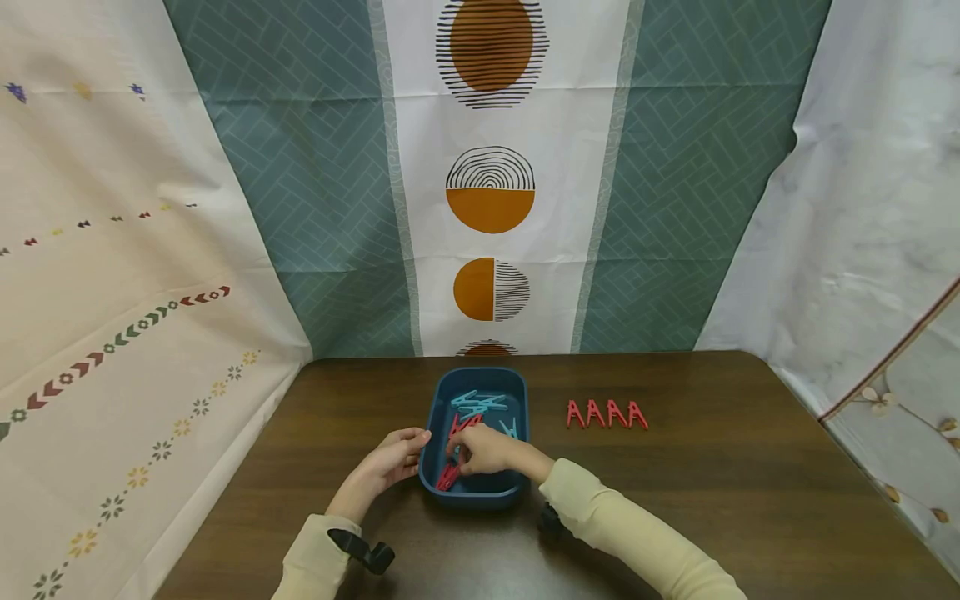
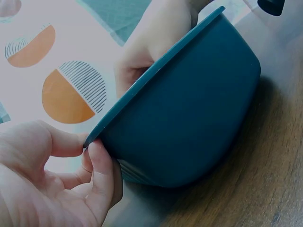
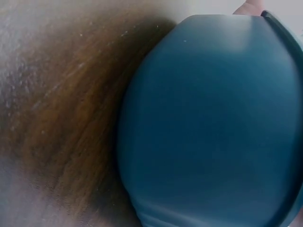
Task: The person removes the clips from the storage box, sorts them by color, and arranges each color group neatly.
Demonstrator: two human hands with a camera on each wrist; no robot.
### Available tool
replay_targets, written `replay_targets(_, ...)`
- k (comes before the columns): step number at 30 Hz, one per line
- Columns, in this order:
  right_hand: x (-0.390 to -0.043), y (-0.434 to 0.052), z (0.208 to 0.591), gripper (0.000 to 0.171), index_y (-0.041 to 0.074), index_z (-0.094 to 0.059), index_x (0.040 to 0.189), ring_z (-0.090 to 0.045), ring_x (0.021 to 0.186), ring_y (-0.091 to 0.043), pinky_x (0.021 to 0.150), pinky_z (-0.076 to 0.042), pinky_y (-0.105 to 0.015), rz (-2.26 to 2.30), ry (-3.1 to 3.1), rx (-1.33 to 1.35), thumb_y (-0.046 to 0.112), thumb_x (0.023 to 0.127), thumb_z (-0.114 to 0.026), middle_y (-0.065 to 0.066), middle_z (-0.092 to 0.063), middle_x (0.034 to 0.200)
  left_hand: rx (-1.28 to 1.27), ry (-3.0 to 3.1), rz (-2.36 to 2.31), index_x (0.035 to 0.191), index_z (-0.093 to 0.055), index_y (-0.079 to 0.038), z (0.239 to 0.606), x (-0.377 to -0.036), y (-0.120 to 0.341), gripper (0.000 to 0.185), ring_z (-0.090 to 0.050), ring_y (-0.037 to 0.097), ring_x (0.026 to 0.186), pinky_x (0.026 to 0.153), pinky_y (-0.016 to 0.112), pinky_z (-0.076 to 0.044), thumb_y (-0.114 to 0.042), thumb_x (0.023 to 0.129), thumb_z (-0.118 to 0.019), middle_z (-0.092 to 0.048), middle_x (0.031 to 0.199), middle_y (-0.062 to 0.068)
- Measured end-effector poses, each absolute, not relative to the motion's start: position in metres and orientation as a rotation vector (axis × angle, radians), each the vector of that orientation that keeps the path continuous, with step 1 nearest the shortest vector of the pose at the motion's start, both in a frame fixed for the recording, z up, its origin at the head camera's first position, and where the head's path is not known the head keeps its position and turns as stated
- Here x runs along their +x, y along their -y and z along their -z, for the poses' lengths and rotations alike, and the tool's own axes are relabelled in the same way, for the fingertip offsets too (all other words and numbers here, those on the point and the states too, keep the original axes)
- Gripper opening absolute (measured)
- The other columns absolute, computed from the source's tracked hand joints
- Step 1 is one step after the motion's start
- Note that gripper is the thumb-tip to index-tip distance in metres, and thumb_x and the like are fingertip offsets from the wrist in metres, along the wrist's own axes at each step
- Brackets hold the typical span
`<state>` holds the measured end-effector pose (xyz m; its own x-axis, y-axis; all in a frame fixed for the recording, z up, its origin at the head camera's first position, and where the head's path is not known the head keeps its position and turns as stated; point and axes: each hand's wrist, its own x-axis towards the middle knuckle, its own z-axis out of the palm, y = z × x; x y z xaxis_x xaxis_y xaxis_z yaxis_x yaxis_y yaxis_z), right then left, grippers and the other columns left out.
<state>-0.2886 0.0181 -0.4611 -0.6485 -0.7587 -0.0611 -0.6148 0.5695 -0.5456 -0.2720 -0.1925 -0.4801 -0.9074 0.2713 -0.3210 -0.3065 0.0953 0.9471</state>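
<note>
Several red pegs [image 1: 448, 477] and light-blue pegs [image 1: 480, 406] lie jumbled inside the blue bin [image 1: 471, 502]; apparently plastic, they should prove light, stiff and springy, somewhat slippery, hardly fragile, and best pinched across the paired legs. My right hand [image 1: 489, 450] reaches down over the bin's right wall, fingers bent toward the red pegs; whether they hold one I cannot tell. My left hand [image 1: 393, 458] pinches the bin's left rim between thumb and fingers, palm outside. Four other red pegs [image 1: 595, 414] lie in a row on the desk [image 1: 712, 467], right of the bin, before a hanging patterned cloth [image 1: 487, 122].
</note>
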Motion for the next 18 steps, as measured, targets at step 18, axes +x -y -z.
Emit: replay_targets(18, -0.285, -0.029, 0.455, 0.022, 0.011, -0.072, 0.098, -0.061, 0.09, -0.011, 0.079, -0.05, -0.021, 0.667, -2.642, -1.228, 0.016, 0.079, -0.08, -0.001, -0.07, 0.103, -0.049, -1.963, -1.886, 0.117, -0.051, 0.004, 0.481, -0.271, 0.192, 0.033, -0.057, 0.008, 0.072, 0.065, 0.02, -0.049, -0.025, 0.1, -0.051, -0.061, 0.083, -0.003)
